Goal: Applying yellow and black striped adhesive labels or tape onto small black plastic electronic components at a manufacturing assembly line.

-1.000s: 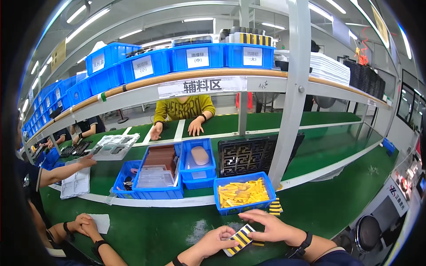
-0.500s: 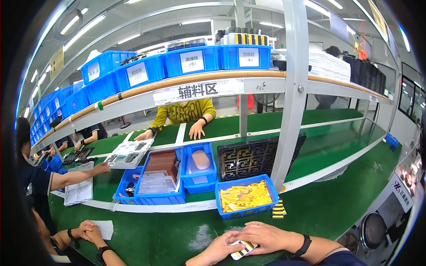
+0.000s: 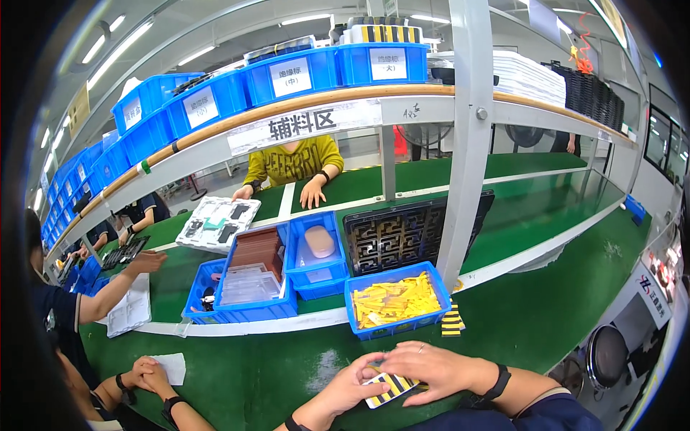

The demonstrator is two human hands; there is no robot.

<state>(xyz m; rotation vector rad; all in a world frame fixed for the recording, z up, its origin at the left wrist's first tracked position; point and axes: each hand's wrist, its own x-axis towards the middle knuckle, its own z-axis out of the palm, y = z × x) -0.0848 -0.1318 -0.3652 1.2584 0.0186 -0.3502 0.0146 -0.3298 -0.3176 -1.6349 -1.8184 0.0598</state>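
Near the bottom edge of the view, a small stack of black-and-yellow striped label sheets [image 3: 390, 390] with white borders is held close to me. My left hand [image 3: 350, 384] is closed on its left side, thumb on top. Bent over its far and right edges is my right hand [image 3: 435, 371], its fingertips meeting the left fingers at the far corner. A little yellow shows between them; the fingers partly cover the stack. Beyond the hands stands a blue bin [image 3: 397, 332] filled with yellow strips [image 3: 395, 300]. More striped label pieces [image 3: 452, 321] lie beside its right side.
Blue bins [image 3: 255, 314] with brown and clear sheets stand left of centre. A black tray [image 3: 395, 237] leans behind a metal post [image 3: 463, 158]. Overhead runs a shelf of blue bins [image 3: 295, 80]. Across the green table, a co-worker's hand holds a white tray [image 3: 215, 224]; others sit at left.
The striped stack now shows more of its face, and my right fingers have lifted and spread. The co-worker at left has let go of the white tray. My view has shifted slightly.
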